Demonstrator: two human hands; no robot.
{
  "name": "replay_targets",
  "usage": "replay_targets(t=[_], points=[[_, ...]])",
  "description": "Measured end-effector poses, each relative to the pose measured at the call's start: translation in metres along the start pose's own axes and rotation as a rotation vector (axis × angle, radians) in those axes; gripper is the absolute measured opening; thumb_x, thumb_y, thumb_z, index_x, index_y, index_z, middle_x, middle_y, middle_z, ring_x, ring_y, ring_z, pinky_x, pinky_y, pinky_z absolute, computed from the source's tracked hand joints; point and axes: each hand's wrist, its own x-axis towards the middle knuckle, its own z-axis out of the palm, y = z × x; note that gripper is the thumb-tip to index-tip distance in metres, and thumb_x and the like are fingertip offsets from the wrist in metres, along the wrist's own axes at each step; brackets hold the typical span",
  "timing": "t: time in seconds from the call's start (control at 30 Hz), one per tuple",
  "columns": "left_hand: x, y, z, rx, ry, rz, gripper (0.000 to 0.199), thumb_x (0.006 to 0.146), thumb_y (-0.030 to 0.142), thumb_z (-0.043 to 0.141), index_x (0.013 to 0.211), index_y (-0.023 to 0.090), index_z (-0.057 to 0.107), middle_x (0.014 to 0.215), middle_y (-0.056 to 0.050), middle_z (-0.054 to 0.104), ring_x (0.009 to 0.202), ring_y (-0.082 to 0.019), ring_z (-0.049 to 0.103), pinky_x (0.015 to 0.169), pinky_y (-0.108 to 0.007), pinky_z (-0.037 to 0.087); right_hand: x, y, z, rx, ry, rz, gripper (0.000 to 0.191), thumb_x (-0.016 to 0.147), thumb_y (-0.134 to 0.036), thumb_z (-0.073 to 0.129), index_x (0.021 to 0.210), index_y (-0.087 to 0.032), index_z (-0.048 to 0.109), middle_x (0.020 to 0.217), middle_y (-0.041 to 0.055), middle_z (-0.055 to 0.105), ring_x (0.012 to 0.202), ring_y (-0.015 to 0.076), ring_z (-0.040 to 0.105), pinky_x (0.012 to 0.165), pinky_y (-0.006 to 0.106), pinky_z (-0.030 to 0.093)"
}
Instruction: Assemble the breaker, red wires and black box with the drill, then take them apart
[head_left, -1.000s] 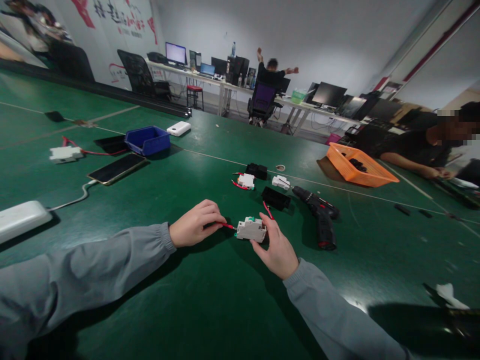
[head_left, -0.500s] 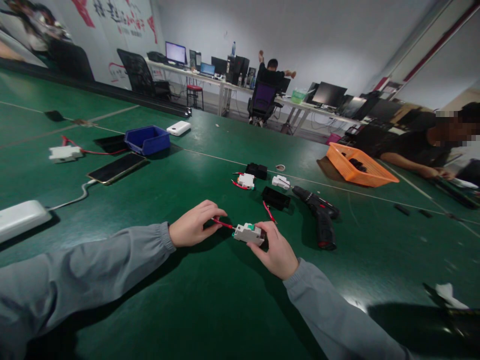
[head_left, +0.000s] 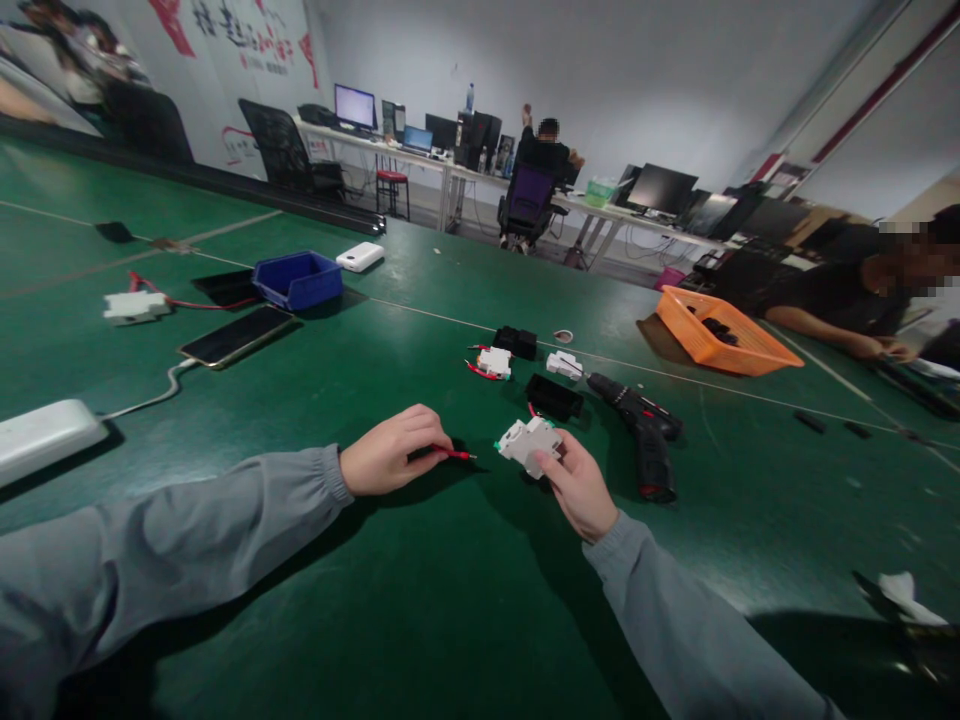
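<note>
The left hand pinched a red wire between thumb and fingers, its bare metal tip pointing toward three o'clock, with twelve straight ahead of the wearer. The right hand gripped a white module, thumb on its face and the other fingers partly hidden behind it. The module lay at ten o'clock from that hand and at three from the left fingertips, a small gap parting it from the wire tip. It was pale and stepped in outline, tilted, with green bits at its edges.

Toward six o'clock, the green tabletop gave broad open room between the two sleeves. Past the module, room was tighter: an open black case sat close at one o'clock, a wired white unit stood at eleven, and a power drill took up three.

Farther out, an orange basket rested at two o'clock. From the left hand, a blue bin stood at eleven and a phone lay at ten, with bare surface between them and the fingers.
</note>
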Motion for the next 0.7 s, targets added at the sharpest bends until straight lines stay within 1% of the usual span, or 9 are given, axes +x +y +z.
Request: replay_targets(t=[0.1,0.17,0.23,0.33,0.4,0.47,0.53,0.6,0.7], points=[[0.000,0.001,-0.001,-0.012,0.011,-0.010,0.018,0.094,0.024,0.052,0.106,0.019,0.065,0.094,-0.007,0.065,0.093,-0.017,0.057,0.082,-0.033,0.049,-0.003,-0.007,0.004,0.222,0.036,0.146,0.044,0.081,-0.044,0.069,0.117,-0.022,0.056,0.116,0.0097,0.066,0.100,0.0258,0.065,0.087,0.046,0.056],[0.000,0.003,-0.002,-0.038,0.014,-0.024,0.019,0.095,0.025,0.052,0.106,0.019,0.065,0.093,-0.007,0.065,0.091,-0.017,0.058,0.081,-0.033,0.049,-0.009,-0.012,0.009,0.360,0.043,0.284,0.038,0.082,-0.040,0.066,0.115,-0.022,0.057,0.110,0.0097,0.068,0.093,0.0261,0.067,0.082,0.048,0.058],[0.000,0.007,0.000,-0.107,0.045,-0.091,0.019,0.095,0.028,0.052,0.103,0.018,0.065,0.092,-0.007,0.066,0.087,-0.016,0.059,0.079,-0.031,0.050,-0.015,-0.016,0.014,0.425,0.026,0.382,0.032,0.084,-0.037,0.060,0.112,-0.021,0.058,0.101,0.0095,0.069,0.086,0.0256,0.069,0.080,0.048,0.059],[-0.002,0.016,0.005,-0.314,0.120,-0.296,0.019,0.095,0.032,0.052,0.101,0.018,0.064,0.092,-0.005,0.067,0.082,-0.013,0.061,0.074,-0.027,0.052,-0.019,-0.018,0.019,0.380,-0.060,0.374,0.033,0.086,-0.036,0.050,0.115,-0.020,0.055,0.097,0.0102,0.069,0.081,0.0248,0.069,0.079,0.047,0.058],[-0.003,0.023,0.009,-0.462,0.109,-0.379,0.020,0.096,0.033,0.051,0.102,0.017,0.063,0.094,-0.004,0.067,0.082,-0.012,0.063,0.073,-0.025,0.053,-0.018,-0.019,0.020,0.334,-0.137,0.326,0.038,0.086,-0.037,0.047,0.119,-0.019,0.052,0.103,0.0117,0.068,0.080,0.0244,0.068,0.077,0.045,0.057],[-0.003,0.030,0.012,-0.548,0.050,-0.388,0.020,0.096,0.032,0.051,0.104,0.017,0.063,0.096,-0.004,0.067,0.084,-0.013,0.063,0.076,-0.026,0.053,-0.017,-0.020,0.021,0.333,-0.200,0.317,0.042,0.083,-0.036,0.050,0.121,-0.019,0.050,0.107,0.0130,0.067,0.078,0.0233,0.067,0.074,0.043,0.057],[-0.003,0.034,0.013,-0.571,0.017,-0.391,0.020,0.095,0.032,0.052,0.104,0.017,0.063,0.097,-0.005,0.067,0.086,-0.013,0.063,0.078,-0.026,0.053,-0.016,-0.022,0.022,0.367,-0.238,0.340,0.043,0.081,-0.034,0.056,0.120,-0.018,0.051,0.108,0.0132,0.067,0.075,0.0217,0.066,0.071,0.040,0.056],[-0.003,0.034,0.014,-0.574,0.036,-0.423,0.020,0.094,0.032,0.054,0.104,0.017,0.063,0.095,-0.005,0.066,0.083,-0.012,0.062,0.076,-0.026,0.053,-0.016,-0.023,0.022,0.409,-0.262,0.361,0.041,0.079,-0.031,0.059,0.117,-0.018,0.053,0.106,0.0127,0.068,0.072,0.0200,0.065,0.067,0.038,0.055],[-0.004,0.031,0.016,-0.598,0.127,-0.505,0.022,0.094,0.036,0.055,0.104,0.017,0.061,0.085,-0.003,0.064,0.074,-0.012,0.061,0.068,-0.025,0.052,-0.016,-0.023,0.021,0.500,-0.271,0.379,0.036,0.079,-0.026,0.061,0.113,-0.015,0.056,0.101,0.0114,0.069,0.068,0.0175,0.063,0.062,0.034,0.054]])
